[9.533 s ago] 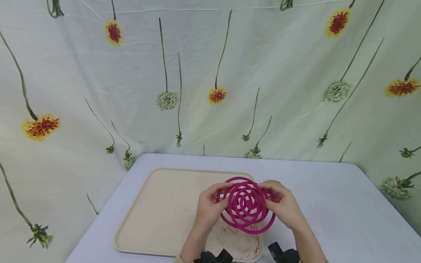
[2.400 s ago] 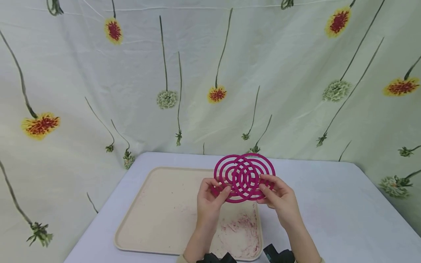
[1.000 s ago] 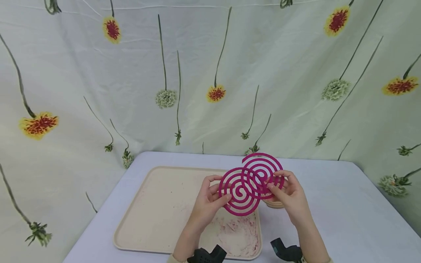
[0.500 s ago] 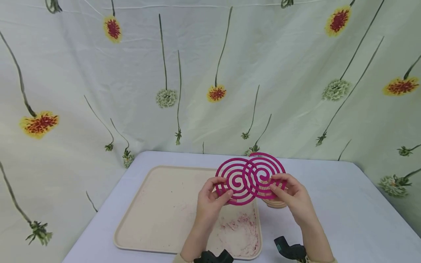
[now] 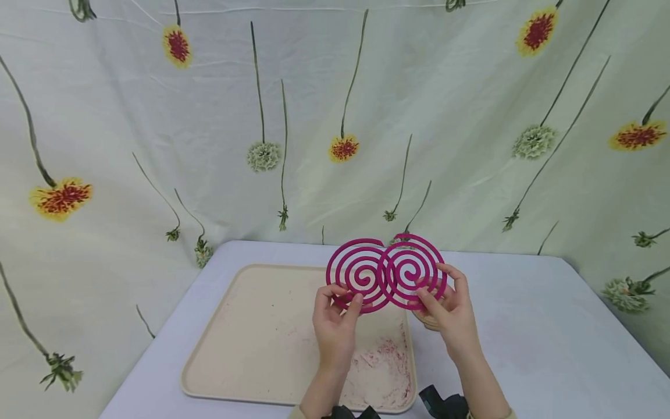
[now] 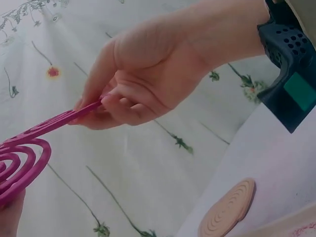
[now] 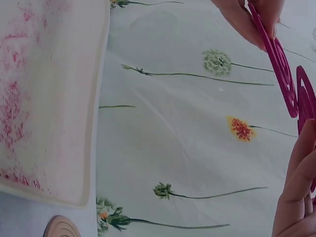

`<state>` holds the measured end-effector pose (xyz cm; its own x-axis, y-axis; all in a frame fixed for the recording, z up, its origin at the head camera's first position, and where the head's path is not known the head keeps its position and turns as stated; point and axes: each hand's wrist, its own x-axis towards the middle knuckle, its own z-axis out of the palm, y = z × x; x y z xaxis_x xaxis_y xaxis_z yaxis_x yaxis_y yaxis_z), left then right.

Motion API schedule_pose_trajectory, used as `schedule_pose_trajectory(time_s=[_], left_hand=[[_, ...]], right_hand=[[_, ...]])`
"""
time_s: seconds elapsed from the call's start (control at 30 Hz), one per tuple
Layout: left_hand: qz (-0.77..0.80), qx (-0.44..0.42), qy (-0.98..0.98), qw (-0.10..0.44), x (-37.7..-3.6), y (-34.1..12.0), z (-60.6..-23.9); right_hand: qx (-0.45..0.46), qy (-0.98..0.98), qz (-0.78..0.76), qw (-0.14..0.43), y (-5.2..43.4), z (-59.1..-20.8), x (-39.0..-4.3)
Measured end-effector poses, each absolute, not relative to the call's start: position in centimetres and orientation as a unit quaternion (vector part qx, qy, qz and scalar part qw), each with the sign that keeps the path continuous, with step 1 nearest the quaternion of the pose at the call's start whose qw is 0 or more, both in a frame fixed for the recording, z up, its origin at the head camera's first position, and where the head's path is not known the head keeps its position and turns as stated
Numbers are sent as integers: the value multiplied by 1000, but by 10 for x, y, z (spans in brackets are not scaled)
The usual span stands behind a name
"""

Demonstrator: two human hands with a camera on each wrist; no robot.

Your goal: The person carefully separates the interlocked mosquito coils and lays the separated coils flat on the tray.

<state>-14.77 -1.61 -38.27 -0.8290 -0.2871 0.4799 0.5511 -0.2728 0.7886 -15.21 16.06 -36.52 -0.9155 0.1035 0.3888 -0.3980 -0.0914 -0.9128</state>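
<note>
Two magenta spiral coils are held upright side by side above the table, touching where their outer rings meet in the middle. My left hand (image 5: 335,326) pinches the lower edge of the left coil (image 5: 358,276) between thumb and fingers. My right hand (image 5: 452,317) pinches the lower right edge of the right coil (image 5: 413,272). The left wrist view shows the left hand (image 6: 143,84) gripping the left coil (image 6: 49,126) edge-on. In the right wrist view the right coil (image 7: 306,98) sits just above the right hand (image 7: 296,197).
A beige tray (image 5: 251,337) with pink powder stains lies on the white table (image 5: 549,349) under the hands. A tan ridged disc (image 6: 227,210) rests on the table beside the tray, mostly hidden behind the right hand in the head view. A flowered cloth (image 5: 335,116) hangs behind.
The two coils, overlapped as one disc earlier, have slid apart sideways until they sit side by side. Both hands have risen slightly with them.
</note>
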Motion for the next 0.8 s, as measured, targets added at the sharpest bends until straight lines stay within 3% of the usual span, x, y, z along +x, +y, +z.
schedule_pose_trajectory(time_s=[0.3, 0.6, 0.8], left_hand=[[-772, -135, -568, 251, -155, -32, -381], [-768, -122, -586, 228, -158, -45, -380], [-760, -112, -604, 216, -161, -51, -383]], right_hand=[[178, -708, 665, 158, 183, -361, -153], [44, -660, 726, 185, 185, -361, -154], [28, -650, 735, 189, 183, -365, -157]])
